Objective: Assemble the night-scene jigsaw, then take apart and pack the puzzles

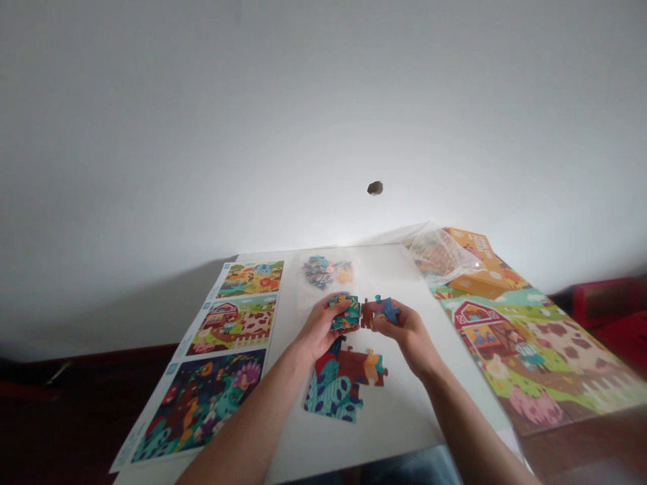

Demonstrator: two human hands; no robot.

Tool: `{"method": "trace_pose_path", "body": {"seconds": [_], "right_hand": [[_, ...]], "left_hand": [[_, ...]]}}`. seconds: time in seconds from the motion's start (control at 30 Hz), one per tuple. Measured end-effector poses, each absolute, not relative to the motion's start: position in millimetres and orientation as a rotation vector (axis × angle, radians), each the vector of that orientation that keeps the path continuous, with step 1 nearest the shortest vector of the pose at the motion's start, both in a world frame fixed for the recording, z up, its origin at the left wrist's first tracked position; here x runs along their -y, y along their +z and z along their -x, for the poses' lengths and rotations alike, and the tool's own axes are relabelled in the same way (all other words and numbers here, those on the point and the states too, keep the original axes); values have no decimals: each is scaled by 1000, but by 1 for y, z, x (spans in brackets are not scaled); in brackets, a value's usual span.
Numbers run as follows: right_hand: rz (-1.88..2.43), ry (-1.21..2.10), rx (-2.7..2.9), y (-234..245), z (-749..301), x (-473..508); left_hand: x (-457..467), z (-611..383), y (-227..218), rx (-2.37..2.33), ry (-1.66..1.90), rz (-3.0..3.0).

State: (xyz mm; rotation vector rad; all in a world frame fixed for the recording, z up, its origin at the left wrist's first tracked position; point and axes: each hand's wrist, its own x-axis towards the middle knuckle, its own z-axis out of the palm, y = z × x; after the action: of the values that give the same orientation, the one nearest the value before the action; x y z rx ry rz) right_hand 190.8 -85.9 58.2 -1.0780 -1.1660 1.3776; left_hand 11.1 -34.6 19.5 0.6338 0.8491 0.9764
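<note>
My left hand (323,325) is closed on a stack of teal patterned puzzle pieces (346,314), thumb on top. In my right hand (404,330) are brown and blue puzzle pieces (384,311), pinched between thumb and fingers. The two lots are side by side, their facing edges very close; whether they touch I cannot tell. Below both hands, a partly joined puzzle section (338,384) lies on the white table (399,417), with teal leaves, brown parts and an orange shape. The fingers beneath the pieces are mostly hidden.
A picture sheet (227,327) with three scenes lies at left. Behind my hands is a clear bag of loose pieces (326,271). At right are a finished-looking farm picture (536,357), an orange box (480,259) and a crumpled plastic bag (439,256). A wall (303,135) stands behind.
</note>
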Motion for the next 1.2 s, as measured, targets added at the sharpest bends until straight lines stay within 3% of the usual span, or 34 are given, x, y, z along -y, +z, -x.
{"method": "trace_pose_path", "body": {"seconds": [0.33,0.77,1.0,1.2], "right_hand": [[1143,1358,1074,34,-180,82],[1220,1299,1188,45,-181,95],[1305,1170,961,55,-185,95],[1346,1197,1003,47,-179,92]], "left_hand": [[39,-12,22,-805,908,-693],[45,-14,24,-797,938,-837],[43,-13,23,-808,949,-740],[51,-14,28,-718,793,-789]]}}
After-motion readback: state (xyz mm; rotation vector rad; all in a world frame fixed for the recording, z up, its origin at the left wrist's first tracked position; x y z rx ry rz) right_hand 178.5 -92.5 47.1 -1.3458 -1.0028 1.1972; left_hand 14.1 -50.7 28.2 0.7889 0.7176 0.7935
